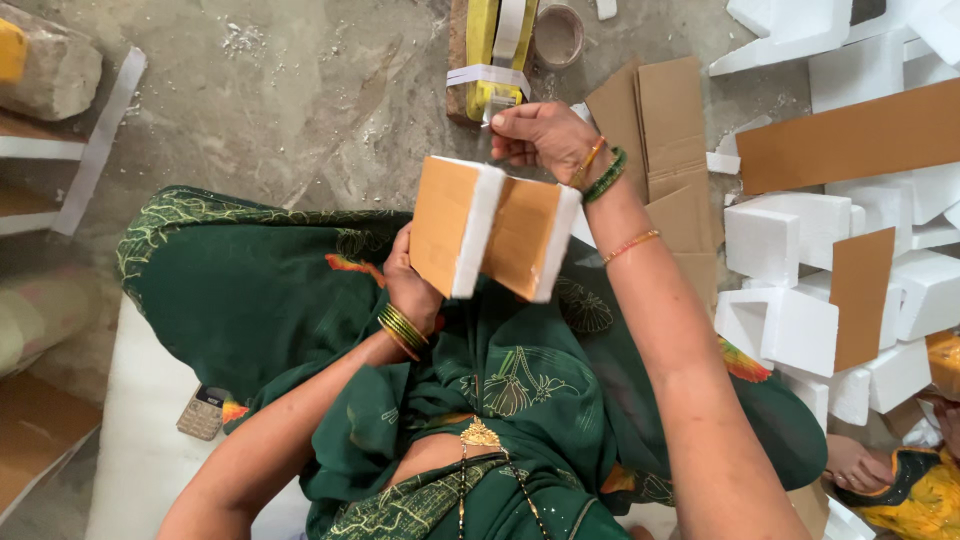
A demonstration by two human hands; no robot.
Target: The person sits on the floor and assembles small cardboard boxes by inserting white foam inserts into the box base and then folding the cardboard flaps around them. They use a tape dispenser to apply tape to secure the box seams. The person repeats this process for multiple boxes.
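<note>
At 9 o'clock of my view I see a stone block with rough grey surface, and below it flat brown boards along the edge. A small keypad phone lies on the white cushion at 7 o'clock, just beside the green patterned cloth over the lap.

The left hand is under the held piece, near the centre. Its fingers are closed on the back of the foam and cardboard block; the fingertips are hidden behind it. This block is two thick white foam slabs with smooth brown cardboard faces, opened like a V, held above the lap at the centre of the picture. Gold bangles sit on that wrist.

The right hand is at 12 o'clock, just above the block. Its fingers are pinched together on a small white piece at the block's top edge; I cannot tell what this piece is. Green bangles are on the wrist.

At 12 o'clock, on the concrete floor, lies a yellow bundle with a white paper band around it, and a round tape roll beside it. Flat cardboard sheets lie at 1 o'clock. From 2 to 4 o'clock there is a pile of white foam blocks, some with brown cardboard on them.
</note>
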